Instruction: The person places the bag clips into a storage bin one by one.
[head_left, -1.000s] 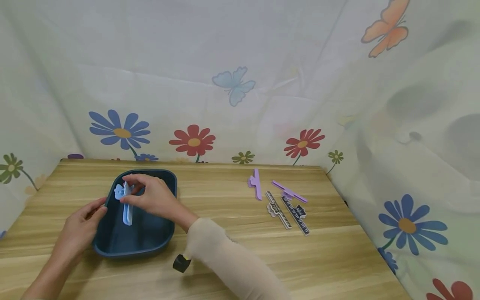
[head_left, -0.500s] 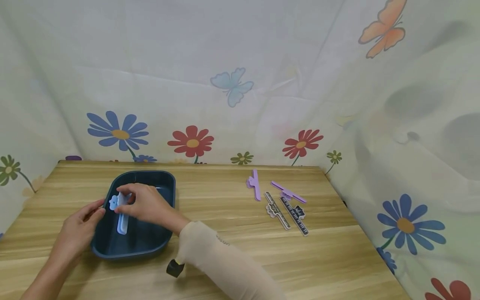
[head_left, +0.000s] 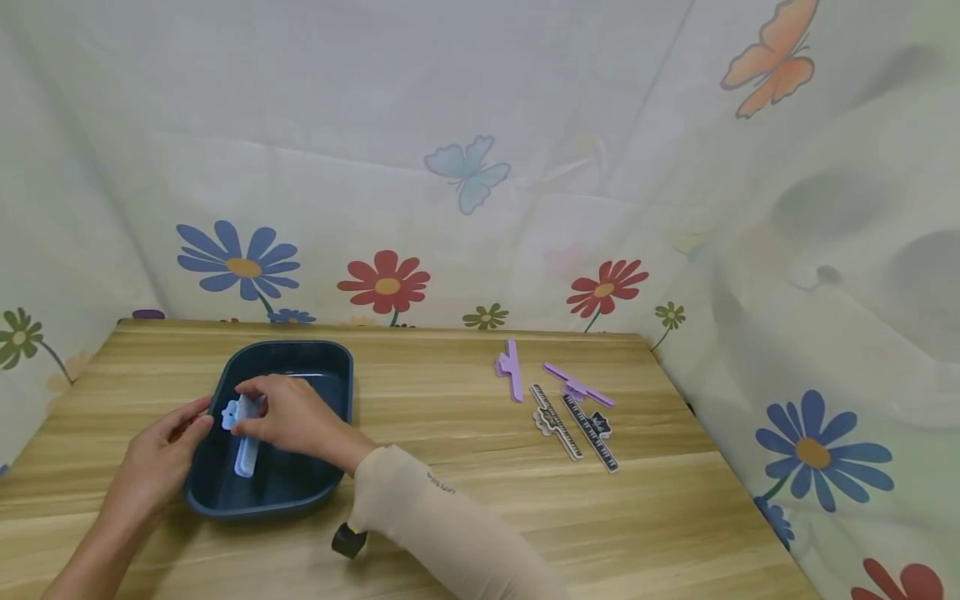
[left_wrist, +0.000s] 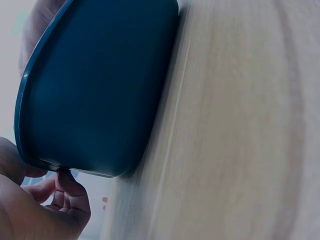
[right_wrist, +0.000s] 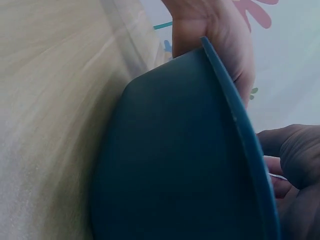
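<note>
A dark blue plastic basin point(head_left: 347, 392) stands on the left part of the table. My left hand point(head_left: 153, 462) pinches its left rim between thumb and fingers, which the left wrist view shows close up at the basin wall point(left_wrist: 95, 100). My right hand point(head_left: 300, 423) reaches inside and holds a light blue clip point(head_left: 246, 458) with a flower-shaped handle, thumb on one side and fingers on the other. The clip is low in the basin; whether it touches the floor I cannot tell. In the right wrist view the basin's wall point(right_wrist: 175, 150) hides the clip.
On the right of the table lie two purple clips, one upright in view point(head_left: 513, 371) and one slanted point(head_left: 592, 395). Nearer are a white piano-key clip point(head_left: 557, 421) and a black piano-key clip point(head_left: 592, 433). A flowered cloth point(head_left: 480, 100) hangs behind the table.
My right hand has lowered the light blue clip deeper into the basin, slightly toward the near side. My left hand keeps its place on the rim.
</note>
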